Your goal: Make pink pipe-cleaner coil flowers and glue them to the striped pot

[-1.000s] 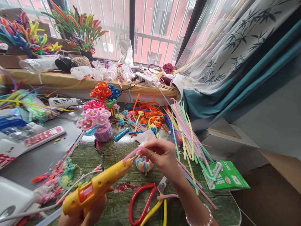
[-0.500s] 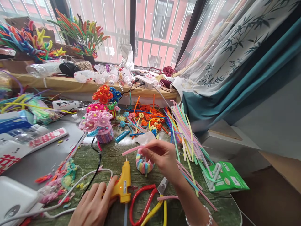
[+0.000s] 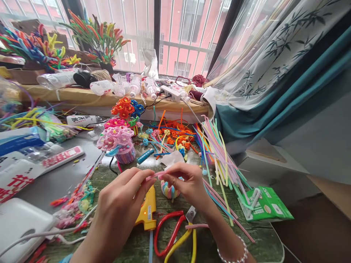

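A short pink pipe cleaner (image 3: 154, 176) is held between my two hands above the table. My left hand (image 3: 123, 197) pinches its left end, and my right hand (image 3: 189, 182) pinches the other end. Just below my right fingers sits a pastel striped ring of pipe cleaners (image 3: 170, 190), partly hidden. Under my left hand lies a yellow hot glue gun (image 3: 148, 210) with a small orange light on; its nozzle is covered by the hand. Scissors with red handles (image 3: 167, 252) lie in front, beside a yellow-handled tool (image 3: 181, 245) and another pink piece (image 3: 197, 226).
Pipe-cleaner flowers in a pot (image 3: 124, 153) stand behind my left hand. A bundle of pastel pipe cleaners (image 3: 216, 160) and a green packet (image 3: 270, 204) lie to the right. At left are a white device (image 3: 24, 226) and cables. A teal glue-stick-sized object (image 3: 145, 156) lies near the pot.
My left hand has let go of the glue gun and come up to pinch the free end of the pink pipe cleaner. My right hand still holds it.
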The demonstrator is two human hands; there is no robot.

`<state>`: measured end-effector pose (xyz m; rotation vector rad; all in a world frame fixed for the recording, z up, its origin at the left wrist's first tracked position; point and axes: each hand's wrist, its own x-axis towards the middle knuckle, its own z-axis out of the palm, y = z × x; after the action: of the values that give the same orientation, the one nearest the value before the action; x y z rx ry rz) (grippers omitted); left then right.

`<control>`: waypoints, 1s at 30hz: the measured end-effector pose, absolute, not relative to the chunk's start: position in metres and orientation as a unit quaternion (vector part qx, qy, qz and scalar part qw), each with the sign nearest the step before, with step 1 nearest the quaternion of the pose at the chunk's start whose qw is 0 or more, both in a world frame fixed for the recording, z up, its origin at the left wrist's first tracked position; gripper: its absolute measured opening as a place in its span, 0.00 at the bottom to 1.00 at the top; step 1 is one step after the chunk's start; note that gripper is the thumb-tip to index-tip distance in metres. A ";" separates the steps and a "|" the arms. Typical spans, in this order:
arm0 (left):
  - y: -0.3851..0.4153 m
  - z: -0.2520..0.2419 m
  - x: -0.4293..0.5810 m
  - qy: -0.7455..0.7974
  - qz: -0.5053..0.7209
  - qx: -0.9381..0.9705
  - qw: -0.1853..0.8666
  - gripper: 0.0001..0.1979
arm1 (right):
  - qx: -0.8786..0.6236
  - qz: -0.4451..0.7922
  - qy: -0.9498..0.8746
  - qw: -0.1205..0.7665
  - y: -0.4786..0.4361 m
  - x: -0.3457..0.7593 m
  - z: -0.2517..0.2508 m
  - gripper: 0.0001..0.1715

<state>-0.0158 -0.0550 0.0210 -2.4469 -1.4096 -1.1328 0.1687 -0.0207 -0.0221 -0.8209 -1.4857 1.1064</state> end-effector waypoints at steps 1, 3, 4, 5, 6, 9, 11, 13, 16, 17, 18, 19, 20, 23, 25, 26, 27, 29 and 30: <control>-0.053 0.020 -0.015 -0.463 -0.375 -0.802 0.046 0.12 | -0.344 0.465 -0.621 0.529 -0.021 0.169 -0.022 0.08; -0.052 0.018 -0.015 -0.471 -0.379 -0.796 0.039 0.12 | -0.344 0.468 -0.619 0.529 -0.021 0.168 -0.021 0.08; -0.052 0.017 -0.015 -0.474 -0.384 -0.792 0.036 0.12 | -0.344 0.470 -0.617 0.530 -0.021 0.168 -0.021 0.08; -0.052 0.017 -0.016 -0.478 -0.386 -0.789 0.030 0.12 | -0.343 0.474 -0.614 0.530 -0.021 0.168 -0.021 0.08; -0.052 0.016 -0.016 -0.481 -0.388 -0.786 0.022 0.12 | -0.342 0.479 -0.610 0.531 -0.021 0.167 -0.021 0.08; -0.050 0.015 -0.017 -0.489 -0.394 -0.778 -0.025 0.13 | -0.336 0.513 -0.586 0.530 -0.022 0.167 -0.022 0.10; -0.049 0.013 -0.017 -0.493 -0.404 -0.766 -0.078 0.13 | -0.330 0.538 -0.570 0.526 -0.022 0.167 -0.022 0.10; -0.048 0.010 -0.017 -0.492 -0.419 -0.750 -0.141 0.12 | -0.326 0.553 -0.560 0.524 -0.022 0.167 -0.021 0.10; -0.048 0.006 -0.017 -0.486 -0.431 -0.724 -0.229 0.09 | -0.321 0.562 -0.553 0.525 -0.022 0.167 -0.020 0.08; -0.048 0.005 -0.016 -0.484 -0.434 -0.716 -0.253 0.08 | -0.321 0.564 -0.549 0.526 -0.022 0.167 -0.019 0.08; -0.048 0.004 -0.016 -0.482 -0.439 -0.707 -0.275 0.07 | -0.320 0.567 -0.546 0.528 -0.023 0.166 -0.018 0.08; -0.049 0.003 -0.015 -0.481 -0.447 -0.695 -0.294 0.06 | -0.319 0.569 -0.542 0.530 -0.023 0.166 -0.018 0.08; -0.049 0.002 -0.014 -0.478 -0.456 -0.684 -0.308 0.05 | -0.319 0.570 -0.538 0.532 -0.023 0.165 -0.018 0.08; -0.049 -0.002 -0.010 -0.472 -0.488 -0.653 -0.337 0.04 | -0.320 0.571 -0.525 0.544 -0.024 0.163 -0.019 0.08; -0.049 -0.003 -0.008 -0.461 -0.503 -0.639 -0.354 0.03 | -0.321 0.572 -0.515 0.551 -0.024 0.162 -0.020 0.07; -0.049 -0.003 -0.007 -0.457 -0.509 -0.631 -0.365 0.04 | -0.319 0.574 -0.512 0.554 -0.024 0.161 -0.021 0.07; -0.049 -0.003 -0.006 -0.452 -0.515 -0.623 -0.378 0.04 | -0.316 0.576 -0.509 0.557 -0.024 0.160 -0.021 0.06; -0.051 -0.004 -0.004 -0.449 -0.525 -0.601 -0.402 0.05 | -0.310 0.577 -0.501 0.565 -0.025 0.159 -0.022 0.06; -0.052 -0.004 -0.003 -0.450 -0.530 -0.589 -0.411 0.06 | -0.309 0.578 -0.497 0.569 -0.025 0.158 -0.023 0.06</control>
<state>-0.0027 -0.0516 -0.0042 -2.5797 -1.9677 -2.3220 0.1579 -0.0249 -0.0228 -0.7246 -1.1660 1.3574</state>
